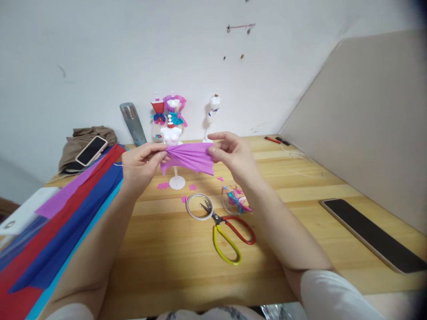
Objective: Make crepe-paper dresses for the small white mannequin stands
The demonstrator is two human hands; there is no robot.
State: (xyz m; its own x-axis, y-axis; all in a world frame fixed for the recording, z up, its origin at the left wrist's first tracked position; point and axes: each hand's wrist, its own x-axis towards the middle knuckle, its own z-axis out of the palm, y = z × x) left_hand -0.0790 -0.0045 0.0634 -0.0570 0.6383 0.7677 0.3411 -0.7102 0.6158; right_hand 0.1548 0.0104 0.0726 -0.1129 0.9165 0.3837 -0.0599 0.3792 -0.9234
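Note:
A piece of pink-purple crepe paper [193, 158] is stretched between my two hands above the table. My left hand [142, 164] pinches its gathered left end, where the folds bunch together. At the fanned-out right edge, my right hand [231, 155] grips the paper between thumb and finger. Behind the paper stands a small white dress-form mannequin [171, 134], its round base below. Scissors [230, 235] with one red and one yellow handle lie on the table, their tips inside a roll of tape [199, 218]. Small pink paper cut-outs [163, 186] are scattered near the base.
Two dressed mini mannequins [158, 109] and another white one [214, 106] stand by the wall. A bottle [132, 124] leans at the back left. Coloured crepe strips [66, 235] lie left, near a phone [91, 150]. A dark-screened device [370, 233] lies right. Paper scraps [237, 200] lie mid-table.

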